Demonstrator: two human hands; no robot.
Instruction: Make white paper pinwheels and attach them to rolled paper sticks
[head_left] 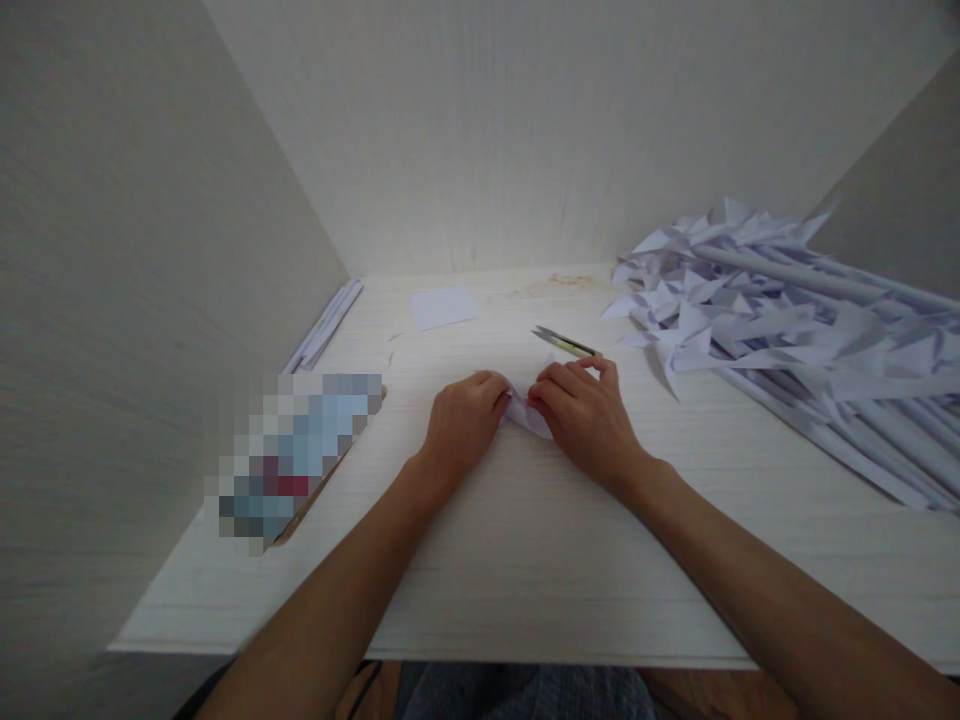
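Together, left hand [461, 420] and right hand [585, 410] pinched small folded white paper [527, 414] on table [525, 560]; scissors [564, 343] just beyond right hand; paper pile [787, 320] at right.

Two hands [465, 425], one scissors [564, 343], one flat paper square [444, 306], many paper rolls [787, 310].

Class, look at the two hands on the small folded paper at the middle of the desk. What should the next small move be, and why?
Probably press the crease flat. Both the left hand and the right hand pinch the small folded paper low on the desk, fingertips nearly meeting. The scissors lie just beyond the right hand, and finished paper pinwheels are piled to the right.
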